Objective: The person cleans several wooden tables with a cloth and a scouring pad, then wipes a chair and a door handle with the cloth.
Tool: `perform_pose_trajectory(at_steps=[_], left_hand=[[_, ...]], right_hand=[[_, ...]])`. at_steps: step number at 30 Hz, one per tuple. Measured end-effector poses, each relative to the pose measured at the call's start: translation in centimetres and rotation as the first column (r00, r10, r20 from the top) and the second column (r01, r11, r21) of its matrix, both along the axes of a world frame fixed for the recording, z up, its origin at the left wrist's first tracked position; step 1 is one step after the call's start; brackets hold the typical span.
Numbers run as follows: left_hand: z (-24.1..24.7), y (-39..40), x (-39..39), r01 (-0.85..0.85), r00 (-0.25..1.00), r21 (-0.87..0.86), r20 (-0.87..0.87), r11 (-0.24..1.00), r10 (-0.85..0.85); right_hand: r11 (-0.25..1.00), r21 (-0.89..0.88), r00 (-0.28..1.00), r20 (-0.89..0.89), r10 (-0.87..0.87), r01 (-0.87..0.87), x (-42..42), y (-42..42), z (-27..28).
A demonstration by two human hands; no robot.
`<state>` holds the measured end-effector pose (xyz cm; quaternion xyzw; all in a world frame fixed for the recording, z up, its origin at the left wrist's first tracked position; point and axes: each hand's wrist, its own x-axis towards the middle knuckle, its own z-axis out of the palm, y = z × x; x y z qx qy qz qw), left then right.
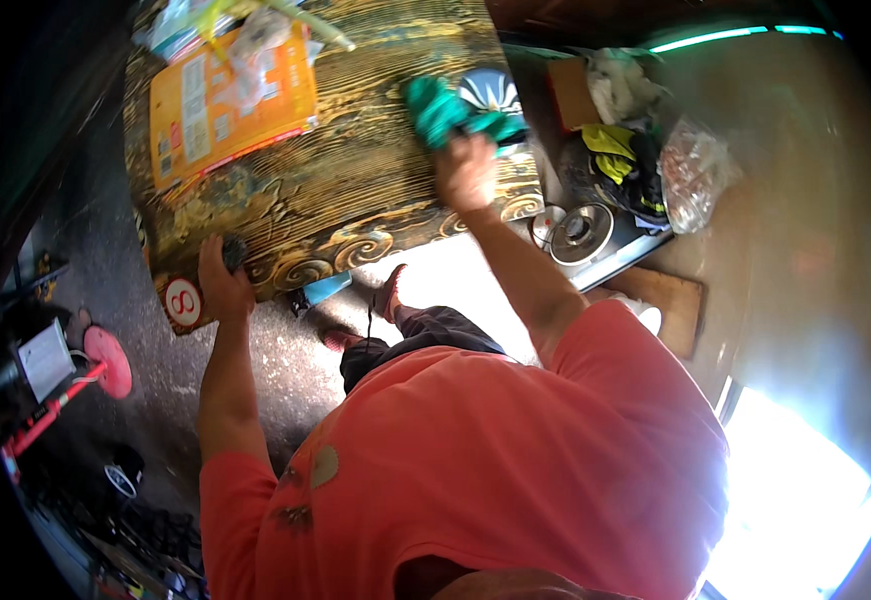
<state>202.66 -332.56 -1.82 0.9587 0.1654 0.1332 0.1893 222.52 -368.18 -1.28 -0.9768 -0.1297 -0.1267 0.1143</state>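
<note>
My right hand (467, 174) grips a green cloth (439, 112) on the right part of a wooden table (375, 142) with carved scroll edging. Motion blurs the hand and the cloth. Just beyond them, a dark blue round object with white stripes (489, 88) is partly covered by the cloth. My left hand (225, 283) is at the table's front left corner. A small dark round object (235, 253) is between its thumb and fingers; whether it is gripped or only touched is unclear. Beside that hand, a white disc with a red ring and figure (183, 301) marks the corner.
An orange printed package (233, 112) lies at the table's far left under clear plastic. Right of the table are a metal round lid or pan (581, 234), a clear plastic bag (694, 176) and a yellow cloth (610, 154). A red-based stand (107, 361) is on the left floor.
</note>
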Motion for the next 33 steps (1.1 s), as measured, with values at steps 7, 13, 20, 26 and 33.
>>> perform_pose_trajectory(at_steps=[7, 13, 20, 26, 33], left_hand=[[0.1, 0.4, 0.2, 0.017, 1.0, 0.002, -0.018, 1.0, -0.017], [-0.1, 0.3, -0.4, 0.022, 0.996, 0.06, -0.086, 0.998, -0.017], [0.6, -0.3, -0.2, -0.038, 0.984, 0.056, -0.174, 0.998, 0.047], [1.1, -0.4, 0.1, -0.002, 0.993, 0.047, -0.116, 0.999, 0.008], [0.8, 0.0, -0.5, 0.012, 0.998, 0.03, -0.067, 0.999, -0.01]], right_hand=[[0.839, 0.154, 0.765, -0.351, 0.54, -0.521, -10.3, 1.0, 3.3], [1.0, 0.019, 0.964, -0.263, 0.027, -0.023, -4.1, -7.9, 3.7], [0.988, -0.11, 0.916, -0.396, 0.056, -0.108, -3.1, 3.1, 4.8], [0.735, 0.14, 0.677, -0.307, 0.669, -0.663, -9.1, 11.3, 3.6], [0.958, 0.058, 0.78, -0.568, 0.262, -0.279, -2.4, 0.8, 7.0]])
